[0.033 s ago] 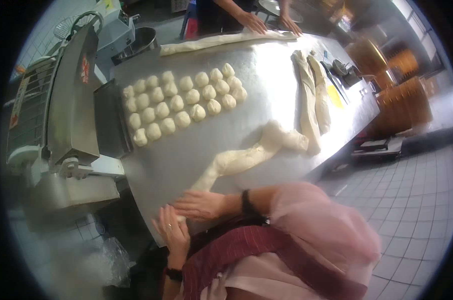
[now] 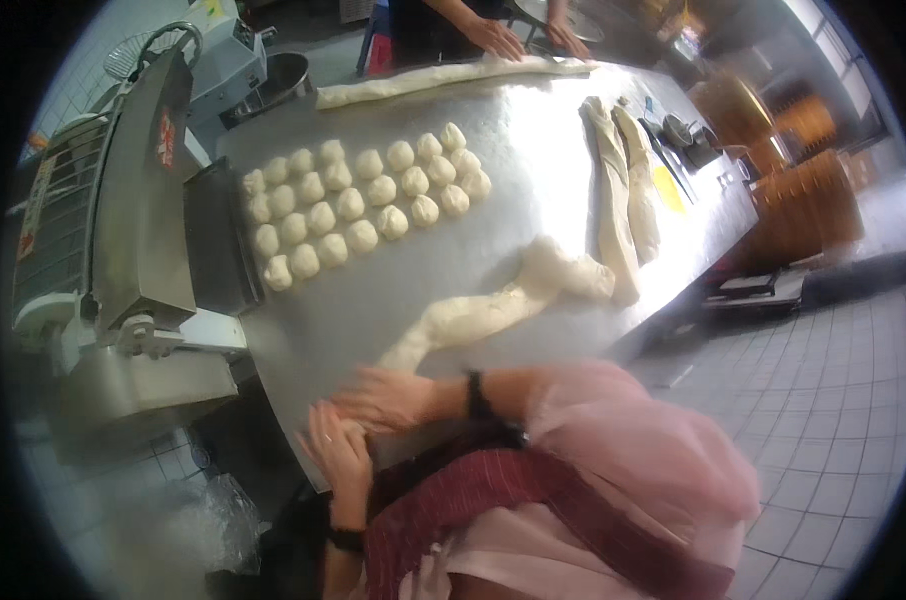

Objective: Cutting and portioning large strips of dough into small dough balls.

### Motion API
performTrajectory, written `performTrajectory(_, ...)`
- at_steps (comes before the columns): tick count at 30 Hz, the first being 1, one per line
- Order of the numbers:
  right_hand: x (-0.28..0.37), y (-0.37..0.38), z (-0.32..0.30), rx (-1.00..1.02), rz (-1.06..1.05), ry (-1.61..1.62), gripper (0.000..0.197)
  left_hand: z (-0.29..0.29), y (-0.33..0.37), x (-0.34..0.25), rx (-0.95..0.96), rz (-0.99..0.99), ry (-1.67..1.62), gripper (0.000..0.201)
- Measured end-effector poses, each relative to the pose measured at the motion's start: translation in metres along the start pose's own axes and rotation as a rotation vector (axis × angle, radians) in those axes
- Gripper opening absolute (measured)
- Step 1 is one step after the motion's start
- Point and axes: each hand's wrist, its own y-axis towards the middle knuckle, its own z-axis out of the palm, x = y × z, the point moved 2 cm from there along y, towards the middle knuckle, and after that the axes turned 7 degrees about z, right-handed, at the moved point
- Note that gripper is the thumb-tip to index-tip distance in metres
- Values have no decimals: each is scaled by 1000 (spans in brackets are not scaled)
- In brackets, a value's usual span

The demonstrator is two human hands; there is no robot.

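A long, uneven rope of pale dough bends across the steel table towards me, and its near end passes under my hands. My right hand lies across that end with its fingers stretched out leftward, blurred by motion. Just left of it and lower, my left hand presses its outstretched fingers beside the right fingertips. A little dough shows between the hands; the rest there is covered. Several rows of round dough balls sit farther off on the left part of the table.
Two dough strips lie at the right, near a yellow scraper and small metal cups. At the far edge, another person's hands rest on a long dough roll. A metal machine borders the table's left side.
My two hands have shifted slightly left and away from me at the rope's near end. The whole table view has moved a little to the left and up.
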Motion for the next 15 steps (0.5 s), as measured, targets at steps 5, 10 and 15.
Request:
performTrajectory(5, -47, 65, 0, -120, 445, -112, 48, -21, 98, 12, -180, -293, 11, 41)
performTrajectory(10, -74, 55, -53, -217, 580, -236, 48, -10, 128, -5, 3, -140, 29, 41)
performTrajectory(15, -86, -39, -80, -141, 890, -278, 49, 17, 94, -38, -5, 56, 137, 40)
